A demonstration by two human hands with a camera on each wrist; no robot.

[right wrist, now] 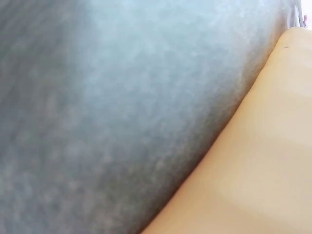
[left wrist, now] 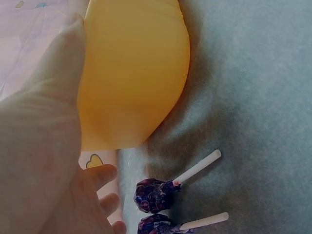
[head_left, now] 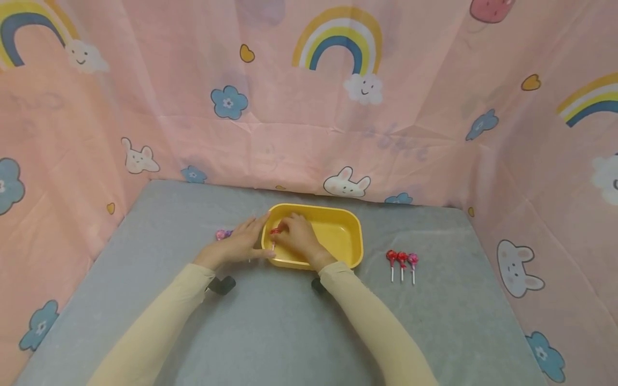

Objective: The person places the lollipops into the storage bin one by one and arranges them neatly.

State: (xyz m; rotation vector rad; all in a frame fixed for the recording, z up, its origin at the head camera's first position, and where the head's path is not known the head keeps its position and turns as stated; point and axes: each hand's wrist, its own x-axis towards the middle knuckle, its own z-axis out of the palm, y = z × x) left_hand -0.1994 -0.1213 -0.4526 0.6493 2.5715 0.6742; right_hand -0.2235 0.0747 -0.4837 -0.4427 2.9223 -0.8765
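Observation:
My right hand (head_left: 299,236) reaches over the front rim into a yellow tray (head_left: 345,236). Its fingertips pinch a red-wrapped lollipop (head_left: 275,231) at the tray's left end, the white stick pointing toward me. At the left rim, my left hand (head_left: 238,242) rests with fingers and thumb spread along the edge. Close under that hand lie two dark purple lollipops (left wrist: 153,195) on the cloth, seen in the left wrist view. In the head view, a pink lollipop (head_left: 220,235) shows beside it, partly hidden. The right wrist view holds only the tray's outer wall (right wrist: 253,161) and cloth.
To the right of the tray, three lollipops (head_left: 402,258) lie in a row, two red and one pink, sticks toward me. Grey cloth (head_left: 270,327) covers the table. Pink printed curtains (head_left: 289,145) stand at the back and both sides.

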